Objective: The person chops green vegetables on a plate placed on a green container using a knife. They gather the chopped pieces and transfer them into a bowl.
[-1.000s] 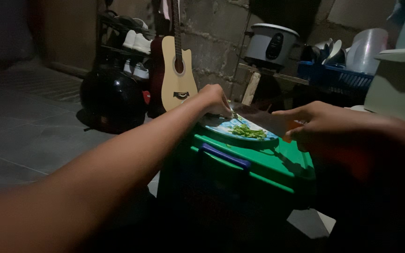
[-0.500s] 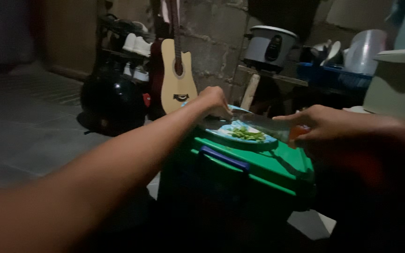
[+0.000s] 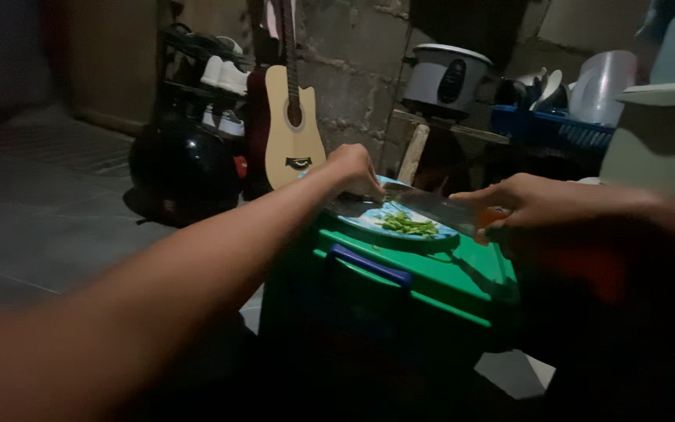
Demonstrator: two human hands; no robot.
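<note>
On the plate (image 3: 369, 223) atop the green bin (image 3: 431, 270), the left hand (image 3: 357, 168) pinched the soft, light greens (image 3: 408, 225), while the right hand (image 3: 533, 205) gripped the stiff knife (image 3: 431, 205) by its orange handle.

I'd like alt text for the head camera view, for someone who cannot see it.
In a dim room, a person's right hand holds a knife over green vegetable pieces on a plate, while the left hand rests at the plate's far edge. The plate sits on a green bin; a guitar leans behind.
</note>
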